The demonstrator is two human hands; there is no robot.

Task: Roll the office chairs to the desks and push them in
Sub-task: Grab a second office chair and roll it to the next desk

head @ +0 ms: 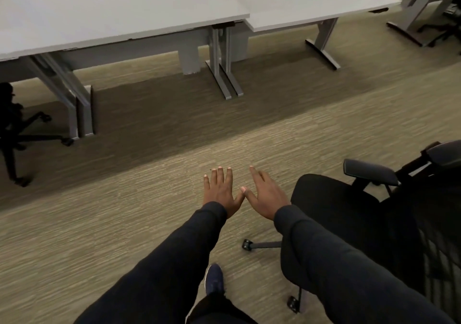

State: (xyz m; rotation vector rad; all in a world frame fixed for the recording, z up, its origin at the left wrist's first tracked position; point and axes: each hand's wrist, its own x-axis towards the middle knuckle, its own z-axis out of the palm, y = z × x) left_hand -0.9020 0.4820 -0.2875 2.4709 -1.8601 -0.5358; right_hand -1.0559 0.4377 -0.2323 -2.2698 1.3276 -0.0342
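Note:
A black office chair (pixel 334 206) with armrests and a mesh back stands on the carpet at the lower right, partly behind my right sleeve. My left hand (pixel 220 192) and my right hand (pixel 267 196) are stretched out flat over the floor, fingers straight, thumbs nearly touching, holding nothing. Both hands are just left of the chair's seat and do not touch it. Two white desks, one on the left (pixel 104 21) and one on the right (pixel 309 1), stand side by side ahead. A second black chair (pixel 15 126) sits under a desk at the far left.
Grey desk legs (pixel 224 74) stand on the carpet between the two desks. Another desk frame (pixel 419 6) and a dark chair base are at the top right. Open carpet (pixel 124 199) lies between me and the desks. My dark shoe (pixel 214 280) shows below.

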